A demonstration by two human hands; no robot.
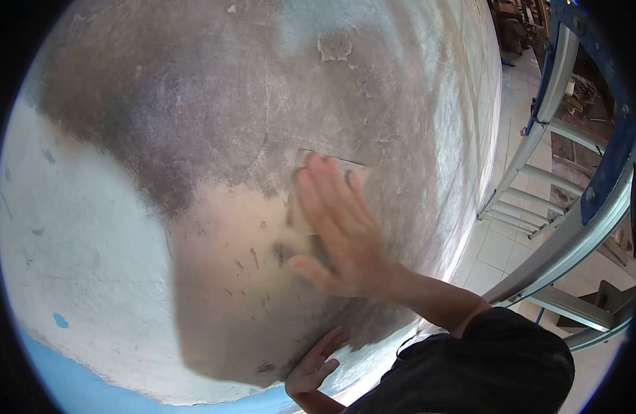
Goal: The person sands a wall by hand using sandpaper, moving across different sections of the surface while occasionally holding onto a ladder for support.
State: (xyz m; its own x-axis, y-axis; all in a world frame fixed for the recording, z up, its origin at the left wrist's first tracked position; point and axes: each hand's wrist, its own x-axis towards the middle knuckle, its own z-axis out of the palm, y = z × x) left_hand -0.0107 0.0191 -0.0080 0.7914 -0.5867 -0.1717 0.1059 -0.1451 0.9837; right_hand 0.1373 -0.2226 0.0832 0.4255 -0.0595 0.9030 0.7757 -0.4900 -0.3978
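My right hand (pixel 342 231) lies flat on a large curved surface (pixel 228 124), fingers stretched up and thumb out to the left. Under its palm and fingers is a thin beige sheet, apparently sandpaper (pixel 361 173); its upper edge and right corner stick out past the fingertips. Lower down, my left hand (pixel 316 366) rests against the same surface, fingers extended and holding nothing visible. The surface has mottled grey-brown patches, a smoother tan area with dark marks, and pale whitish parts.
An aluminium ladder (pixel 539 200) with blue parts stands at the right, close to my sleeved arm. White floor tiles (pixel 494 265) show below it. Cluttered items (pixel 521 27) lie at the top right. Light blue paint (pixel 76 376) runs along the lower left edge.
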